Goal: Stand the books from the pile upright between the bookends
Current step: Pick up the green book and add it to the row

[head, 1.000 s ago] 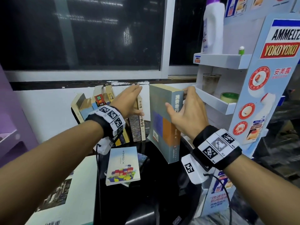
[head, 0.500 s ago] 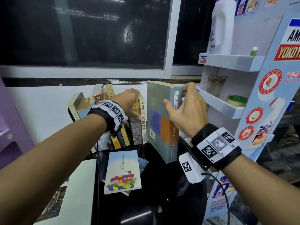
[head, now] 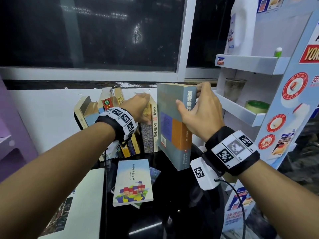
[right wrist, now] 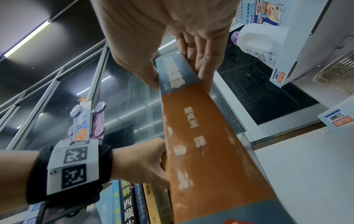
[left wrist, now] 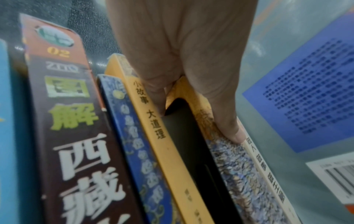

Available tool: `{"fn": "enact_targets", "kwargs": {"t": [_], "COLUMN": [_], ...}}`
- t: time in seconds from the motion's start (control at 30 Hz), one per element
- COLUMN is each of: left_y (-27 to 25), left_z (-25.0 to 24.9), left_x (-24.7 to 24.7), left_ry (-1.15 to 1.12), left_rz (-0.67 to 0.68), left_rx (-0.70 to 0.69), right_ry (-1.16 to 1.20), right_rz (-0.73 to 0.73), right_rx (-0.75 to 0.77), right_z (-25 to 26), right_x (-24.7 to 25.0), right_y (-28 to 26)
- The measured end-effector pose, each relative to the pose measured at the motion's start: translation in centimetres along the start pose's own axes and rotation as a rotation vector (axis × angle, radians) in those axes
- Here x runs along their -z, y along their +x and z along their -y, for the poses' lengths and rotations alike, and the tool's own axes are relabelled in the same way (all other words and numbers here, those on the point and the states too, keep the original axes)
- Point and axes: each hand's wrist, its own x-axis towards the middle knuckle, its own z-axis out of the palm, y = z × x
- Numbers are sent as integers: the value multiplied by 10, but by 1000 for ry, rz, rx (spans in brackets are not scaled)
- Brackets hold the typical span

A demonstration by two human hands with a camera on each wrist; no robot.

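The right hand (head: 201,110) grasps a thick paperback, the grey book (head: 174,125), near its top: thumb on the matte grey-blue cover, fingers round the far side, with the spine's orange band (right wrist: 201,136) below them. The book stands upright, tilted slightly, its lower corner down at the glossy black counter (head: 172,213), just right of the row of standing books (head: 131,128).

The left hand (head: 138,109) rests on top of that row, fingers extended over the books beside the grey book. The left wrist view shows what the head view hides: two straight fingers (left wrist: 216,91) press on the yellowed top edge of a book with a speckled blue-grey spine (left wrist: 239,166), and a smooth black plate with a rounded top, apparently a bookend (left wrist: 191,151), stands between that book and a yellow-spined one (left wrist: 162,144).

In front of the grey book, a thin pale-blue book (head: 133,181) with coloured houses on its cover lies flat on the counter, atop another whose corner shows. To the grey book's right stands a white display shelf (head: 245,62).
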Motion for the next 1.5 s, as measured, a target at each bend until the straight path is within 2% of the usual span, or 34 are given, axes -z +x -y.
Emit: {"fn": "enact_targets", "kwargs": {"t": [0.53,0.77,1.1,1.5], "left_y": [1,5,2,-1], "left_z": [4,5,5,4], "left_x": [-10,-14,-15,-14], "left_ry": [-37,-50,-41,-42], "left_rz": [-23,-46,-42,-55], "left_rx": [-4,-10,-6,-30], "right_ry": [-22,-15,82,77], "right_rz": [26,-58,-136,-105], "right_rx": [10,30,12,-30], "right_z": [9,4,-14,-37], "right_x": [-16,-29,-88,-130], "right_y": [40,53,37,22]}}
